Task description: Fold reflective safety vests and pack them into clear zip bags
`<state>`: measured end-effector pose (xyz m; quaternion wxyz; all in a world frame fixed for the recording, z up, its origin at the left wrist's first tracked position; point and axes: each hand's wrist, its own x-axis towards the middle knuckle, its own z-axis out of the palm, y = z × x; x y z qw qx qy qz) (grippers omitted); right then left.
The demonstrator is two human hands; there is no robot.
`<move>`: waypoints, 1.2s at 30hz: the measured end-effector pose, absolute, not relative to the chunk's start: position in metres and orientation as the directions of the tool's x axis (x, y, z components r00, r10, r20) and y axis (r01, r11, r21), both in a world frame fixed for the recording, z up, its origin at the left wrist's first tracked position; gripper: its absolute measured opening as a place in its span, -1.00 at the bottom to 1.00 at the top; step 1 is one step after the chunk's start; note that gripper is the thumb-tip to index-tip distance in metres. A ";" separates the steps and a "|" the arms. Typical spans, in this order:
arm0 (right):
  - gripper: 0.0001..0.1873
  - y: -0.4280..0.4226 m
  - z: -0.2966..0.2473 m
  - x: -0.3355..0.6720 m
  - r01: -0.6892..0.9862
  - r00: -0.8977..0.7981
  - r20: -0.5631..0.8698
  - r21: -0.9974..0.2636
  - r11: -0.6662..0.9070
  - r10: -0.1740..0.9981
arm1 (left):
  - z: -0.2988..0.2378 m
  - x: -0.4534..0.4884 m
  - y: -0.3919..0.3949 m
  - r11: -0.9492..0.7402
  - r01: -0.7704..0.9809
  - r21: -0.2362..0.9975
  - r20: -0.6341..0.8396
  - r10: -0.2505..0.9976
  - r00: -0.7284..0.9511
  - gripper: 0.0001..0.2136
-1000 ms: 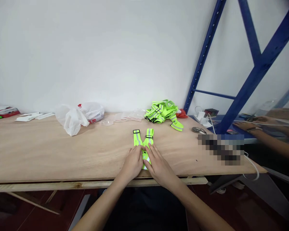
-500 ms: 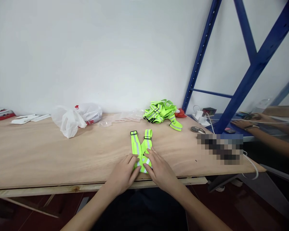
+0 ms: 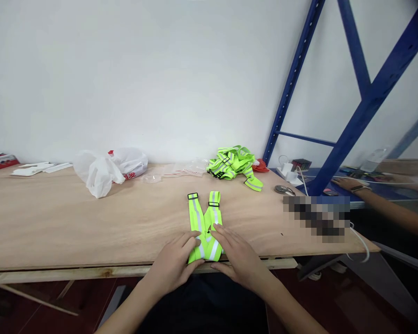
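Note:
A folded neon-yellow reflective vest (image 3: 204,248) lies at the table's front edge, its silver stripes showing. Two straps with black slider buckles point away from me. My left hand (image 3: 176,257) rests against its lower left side, fingertips on the fabric and the thumb apart, along the bottom edge. On the other side, my right hand (image 3: 237,253) lies with its fingers stretched over the right strap and its thumb near the bottom corner. Both hands are open, touching the vest. Farther back sits a tangled pile of similar reflective straps (image 3: 235,161).
White plastic bags (image 3: 101,174), flat clear bags (image 3: 184,168) and white papers (image 3: 38,168) lie along the wall. An orange-red item (image 3: 261,165) is beside the pile. At right stand a blue metal frame (image 3: 351,116) and white plugs (image 3: 290,172). Another person's arm (image 3: 386,204) reaches in there.
The folded vest has come slightly toward me, to the table's front edge. My thumbs have moved off its face to its bottom edge, and more of the fabric shows.

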<state>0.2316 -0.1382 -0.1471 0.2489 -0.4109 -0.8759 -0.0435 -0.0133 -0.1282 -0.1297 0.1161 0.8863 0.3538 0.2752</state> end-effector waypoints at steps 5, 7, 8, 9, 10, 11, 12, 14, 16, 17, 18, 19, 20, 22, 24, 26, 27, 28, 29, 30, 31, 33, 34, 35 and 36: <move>-0.38 -0.137 -0.150 0.235 0.725 -0.539 0.504 -0.130 0.676 0.675 | -0.129 -0.014 -0.130 -0.731 0.547 0.408 0.441 0.682 0.583 -0.83; -0.40 -0.137 -0.150 0.235 0.723 -0.541 0.505 -0.128 0.679 0.672 | -0.130 -0.013 -0.130 -0.732 0.548 0.406 0.451 0.682 0.576 -0.82; -0.42 -0.137 -0.150 0.234 0.723 -0.542 0.505 -0.127 0.679 0.671 | -0.130 -0.013 -0.130 -0.731 0.550 0.404 0.451 0.682 0.575 -0.82; -0.44 -0.137 -0.150 0.234 0.723 -0.541 0.506 -0.127 0.679 0.672 | -0.131 -0.013 -0.130 -0.729 0.554 0.402 0.449 0.684 0.575 -0.82; -0.46 -0.137 -0.150 0.233 0.724 -0.540 0.508 -0.127 0.678 0.671 | -0.131 -0.013 -0.130 -0.727 0.559 0.399 0.443 0.687 0.576 -0.82; -0.48 -0.138 -0.150 0.232 0.725 -0.538 0.510 -0.127 0.677 0.671 | -0.132 -0.012 -0.130 -0.721 0.567 0.399 0.436 0.693 0.575 -0.82; -0.48 -0.138 -0.150 0.230 0.727 -0.533 0.512 -0.129 0.674 0.673 | -0.132 -0.012 -0.131 -0.714 0.575 0.401 0.427 0.700 0.572 -0.81; -0.44 -0.139 -0.150 0.227 0.730 -0.521 0.518 -0.142 0.669 0.678 | -0.134 -0.010 -0.133 -0.700 0.587 0.407 0.412 0.715 0.565 -0.81; -0.36 -0.140 -0.150 0.223 0.731 -0.503 0.525 -0.165 0.662 0.686 | -0.136 -0.006 -0.135 -0.700 0.588 0.405 0.413 0.714 0.565 -0.78; -0.34 -0.140 -0.151 0.221 0.732 -0.492 0.529 -0.178 0.658 0.691 | -0.138 -0.003 -0.136 -0.705 0.586 0.400 0.420 0.709 0.566 -0.76; -0.33 -0.141 -0.151 0.219 0.732 -0.483 0.533 -0.190 0.654 0.695 | -0.139 0.000 -0.137 -0.710 0.585 0.392 0.430 0.703 0.566 -0.73; -0.34 -0.141 -0.151 0.217 0.732 -0.474 0.537 -0.199 0.651 0.698 | -0.141 0.002 -0.138 -0.715 0.585 0.384 0.440 0.698 0.565 -0.70; -0.35 -0.141 -0.152 0.216 0.732 -0.468 0.540 -0.206 0.649 0.699 | -0.143 0.004 -0.139 -0.717 0.586 0.377 0.447 0.695 0.562 -0.67; -0.37 -0.141 -0.152 0.215 0.729 -0.464 0.544 -0.214 0.650 0.700 | -0.144 0.007 -0.140 -0.716 0.590 0.373 0.453 0.695 0.558 -0.64; -0.38 -0.142 -0.151 0.215 0.723 -0.469 0.544 -0.215 0.656 0.695 | -0.144 0.008 -0.140 -0.719 0.584 0.378 0.450 0.694 0.563 -0.62; -0.40 -0.142 -0.150 0.214 0.716 -0.477 0.546 -0.212 0.665 0.689 | -0.140 0.007 -0.141 -0.718 0.571 0.399 0.440 0.696 0.568 -0.62; -0.42 -0.143 -0.149 0.214 0.712 -0.481 0.548 -0.211 0.670 0.684 | -0.138 0.007 -0.142 -0.715 0.560 0.418 0.433 0.699 0.569 -0.64; -0.45 -0.143 -0.149 0.213 0.707 -0.484 0.551 -0.211 0.675 0.680 | -0.135 0.007 -0.142 -0.710 0.547 0.443 0.428 0.704 0.567 -0.68; -0.48 -0.143 -0.148 0.213 0.701 -0.488 0.552 -0.213 0.680 0.676 | -0.133 0.008 -0.142 -0.701 0.535 0.472 0.428 0.713 0.556 -0.74; -0.50 -0.144 -0.147 0.211 0.694 -0.492 0.555 -0.214 0.687 0.671 | -0.131 0.009 -0.142 -0.687 0.522 0.506 0.432 0.725 0.536 -0.80; -0.51 -0.144 -0.147 0.210 0.688 -0.497 0.557 -0.214 0.693 0.665 | -0.129 0.010 -0.142 -0.671 0.507 0.541 0.439 0.739 0.510 -0.85; -0.52 -0.144 -0.147 0.209 0.684 -0.501 0.560 -0.212 0.698 0.660 | -0.128 0.013 -0.141 -0.636 0.471 0.611 0.453 0.769 0.452 -0.82; -0.51 -0.144 -0.147 0.208 0.684 -0.503 0.560 -0.209 0.699 0.659 | -0.127 0.014 -0.140 -0.621 0.449 0.642 0.455 0.780 0.429 -0.79; -0.51 -0.144 -0.147 0.208 0.684 -0.504 0.560 -0.207 0.699 0.658 | -0.127 0.015 -0.139 -0.609 0.428 0.667 0.454 0.789 0.414 -0.77; -0.51 -0.144 -0.147 0.208 0.685 -0.504 0.558 -0.207 0.698 0.659 | -0.126 0.015 -0.137 -0.600 0.411 0.686 0.452 0.794 0.405 -0.75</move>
